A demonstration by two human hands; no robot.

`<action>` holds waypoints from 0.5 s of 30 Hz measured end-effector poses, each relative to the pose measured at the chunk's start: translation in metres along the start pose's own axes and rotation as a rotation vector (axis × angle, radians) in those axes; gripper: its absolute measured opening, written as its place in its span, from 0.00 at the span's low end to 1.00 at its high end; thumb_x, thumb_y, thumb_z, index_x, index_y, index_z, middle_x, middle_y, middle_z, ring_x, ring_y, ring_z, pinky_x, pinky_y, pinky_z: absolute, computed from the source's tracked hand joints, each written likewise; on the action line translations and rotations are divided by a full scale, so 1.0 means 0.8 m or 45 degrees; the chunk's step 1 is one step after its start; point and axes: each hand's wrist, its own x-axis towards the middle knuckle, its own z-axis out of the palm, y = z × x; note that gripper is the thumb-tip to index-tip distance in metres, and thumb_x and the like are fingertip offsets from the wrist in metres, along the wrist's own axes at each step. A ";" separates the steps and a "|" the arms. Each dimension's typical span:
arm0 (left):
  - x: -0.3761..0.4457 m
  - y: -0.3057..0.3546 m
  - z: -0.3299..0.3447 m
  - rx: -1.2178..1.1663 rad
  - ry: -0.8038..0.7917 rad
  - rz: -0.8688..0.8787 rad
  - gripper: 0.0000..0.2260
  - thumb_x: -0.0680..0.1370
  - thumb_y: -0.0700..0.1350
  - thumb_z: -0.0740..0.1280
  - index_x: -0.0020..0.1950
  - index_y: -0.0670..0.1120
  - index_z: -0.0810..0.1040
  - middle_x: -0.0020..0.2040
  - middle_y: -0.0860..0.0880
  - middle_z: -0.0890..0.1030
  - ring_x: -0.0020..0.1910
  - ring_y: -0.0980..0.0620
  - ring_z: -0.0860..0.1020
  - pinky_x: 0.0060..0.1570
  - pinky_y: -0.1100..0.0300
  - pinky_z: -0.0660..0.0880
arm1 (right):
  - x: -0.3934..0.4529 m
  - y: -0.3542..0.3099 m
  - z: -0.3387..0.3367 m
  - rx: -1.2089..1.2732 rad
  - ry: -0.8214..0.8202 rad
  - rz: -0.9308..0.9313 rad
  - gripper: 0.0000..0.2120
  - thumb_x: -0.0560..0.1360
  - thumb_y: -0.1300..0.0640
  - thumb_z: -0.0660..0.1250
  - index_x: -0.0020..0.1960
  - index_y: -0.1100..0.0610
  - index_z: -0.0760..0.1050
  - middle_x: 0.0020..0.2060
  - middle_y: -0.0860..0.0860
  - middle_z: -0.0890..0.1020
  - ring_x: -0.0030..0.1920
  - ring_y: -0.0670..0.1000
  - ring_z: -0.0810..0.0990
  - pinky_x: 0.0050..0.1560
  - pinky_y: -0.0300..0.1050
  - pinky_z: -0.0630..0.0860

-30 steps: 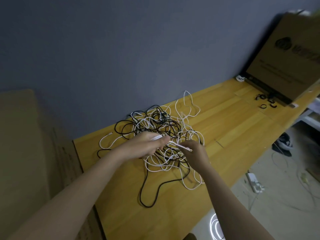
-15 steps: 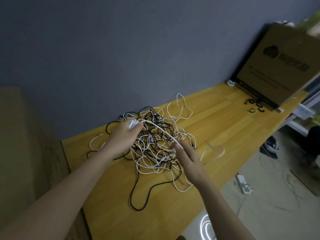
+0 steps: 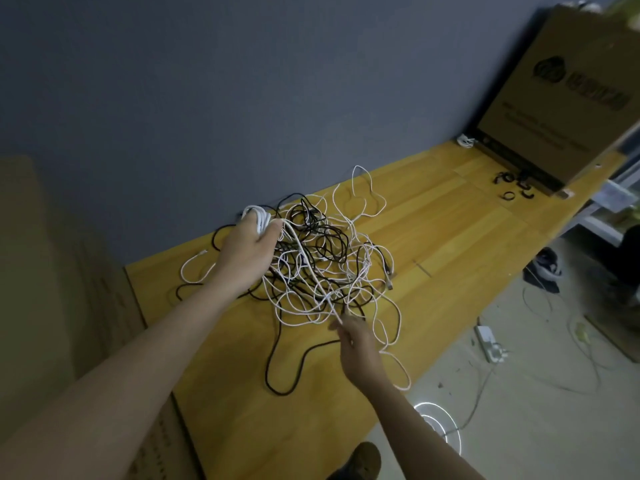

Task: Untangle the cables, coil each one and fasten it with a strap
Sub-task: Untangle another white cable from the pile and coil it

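A tangle of white and black cables [image 3: 325, 268] lies on the yellow wooden table [image 3: 450, 230]. My left hand [image 3: 247, 252] is raised over the tangle's left side and grips a small bundle of white cable loops [image 3: 258, 216]. One white cable [image 3: 308, 268] runs taut from that bundle down to my right hand [image 3: 356, 344], which pinches it at the near edge of the tangle. A long black loop [image 3: 280, 375] trails toward me. Several black straps [image 3: 512, 183] lie at the far right of the table.
A big cardboard box [image 3: 568, 98] leans at the table's far right end. More cardboard [image 3: 52, 306] stands left of the table. A grey wall runs behind. On the floor to the right lie a white power strip [image 3: 488, 342], loose wires and a shoe [image 3: 545, 266].
My left hand has moved up and away toward the wall with the white loops. My right hand has drawn back toward me, stretching the white cable between them.
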 end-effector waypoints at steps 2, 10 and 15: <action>0.001 0.000 -0.001 -0.028 0.013 0.004 0.14 0.81 0.53 0.58 0.39 0.47 0.66 0.31 0.50 0.68 0.26 0.54 0.66 0.24 0.64 0.62 | 0.007 0.005 -0.011 0.192 0.184 0.176 0.09 0.79 0.62 0.64 0.53 0.61 0.82 0.57 0.56 0.76 0.61 0.55 0.72 0.62 0.46 0.68; 0.002 0.000 0.000 -0.207 0.071 0.015 0.14 0.81 0.52 0.58 0.38 0.50 0.62 0.31 0.52 0.65 0.25 0.58 0.64 0.25 0.61 0.63 | 0.008 0.018 -0.036 0.817 0.272 0.488 0.11 0.73 0.53 0.71 0.46 0.60 0.74 0.32 0.54 0.68 0.32 0.50 0.68 0.33 0.41 0.67; 0.010 -0.007 -0.010 -0.317 0.176 -0.065 0.11 0.82 0.49 0.57 0.42 0.47 0.61 0.33 0.49 0.63 0.29 0.53 0.62 0.30 0.56 0.61 | 0.010 0.010 -0.040 1.341 0.131 0.543 0.08 0.79 0.59 0.62 0.42 0.59 0.76 0.37 0.56 0.79 0.45 0.53 0.81 0.51 0.45 0.77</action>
